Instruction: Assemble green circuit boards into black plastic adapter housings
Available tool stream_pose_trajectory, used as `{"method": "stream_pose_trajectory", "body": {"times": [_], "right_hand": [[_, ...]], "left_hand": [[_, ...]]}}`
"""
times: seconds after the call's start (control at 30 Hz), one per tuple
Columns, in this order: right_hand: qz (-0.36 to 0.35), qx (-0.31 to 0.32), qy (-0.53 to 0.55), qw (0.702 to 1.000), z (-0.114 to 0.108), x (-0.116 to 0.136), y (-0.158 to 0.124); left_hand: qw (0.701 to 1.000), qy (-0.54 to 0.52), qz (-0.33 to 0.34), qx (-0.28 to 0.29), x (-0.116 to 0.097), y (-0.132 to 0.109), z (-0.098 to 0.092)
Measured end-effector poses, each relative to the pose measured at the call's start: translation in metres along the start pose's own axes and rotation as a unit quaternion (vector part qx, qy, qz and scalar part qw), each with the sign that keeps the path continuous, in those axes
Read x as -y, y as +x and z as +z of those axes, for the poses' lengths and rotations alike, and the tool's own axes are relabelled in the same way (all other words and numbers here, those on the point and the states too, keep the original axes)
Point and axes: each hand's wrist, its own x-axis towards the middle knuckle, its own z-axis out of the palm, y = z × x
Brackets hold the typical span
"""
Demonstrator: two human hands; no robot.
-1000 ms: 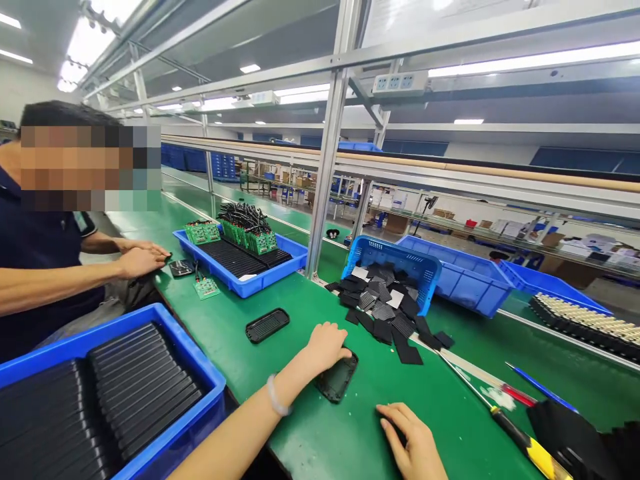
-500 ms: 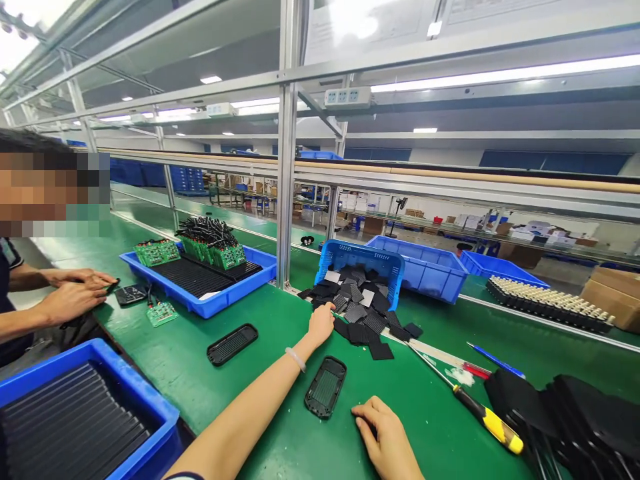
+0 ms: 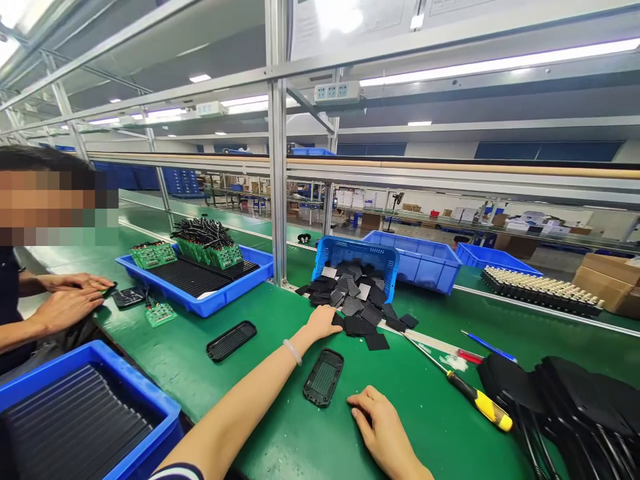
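My left hand (image 3: 321, 323) reaches to the near edge of a pile of thin black square pads (image 3: 371, 313). Its thumb stands apart from the fingers, which touch the pads; the fingertips are partly hidden. The pile spills from a tipped blue basket (image 3: 395, 270). Below this hand, a black oblong housing (image 3: 324, 378) with a ribbed floor lies on the green bench. Resting to its right is my right hand (image 3: 381, 427), loosely curled and holding nothing, with a gap between thumb and forefinger. A second black housing (image 3: 231, 341) lies to the left.
On the right are a yellow-black screwdriver (image 3: 480, 401), a blue pen (image 3: 489, 347) and stacked black parts (image 3: 565, 393). A blue tray (image 3: 215, 307) holds green circuit boards. Another blue tray (image 3: 167, 407) stands near left. A co-worker's hands (image 3: 75, 303) work at the left.
My left hand has shifted slightly at the pile, and its thumb now points out to the right. My right hand stays beside the housing. The whole view has moved a little.
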Motion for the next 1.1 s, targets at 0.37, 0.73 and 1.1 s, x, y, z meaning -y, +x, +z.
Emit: {"method": "stream_pose_trajectory", "body": {"times": [0.37,0.73,1.1], "right_hand": [[0.015,0.008,-0.004,1.000,0.002,0.000,0.002],[0.018,0.027,0.004,0.999,0.004,-0.004,0.001],[0.017,0.025,-0.017,0.999,0.007,-0.005,0.002]], "left_hand": [[0.953,-0.125,0.233,0.145,0.022,-0.094,-0.042],[0.944,-0.053,0.269,0.185,0.022,-0.109,-0.031],[0.996,0.064,-0.053,0.007,0.010,-0.029,-0.014]]}}
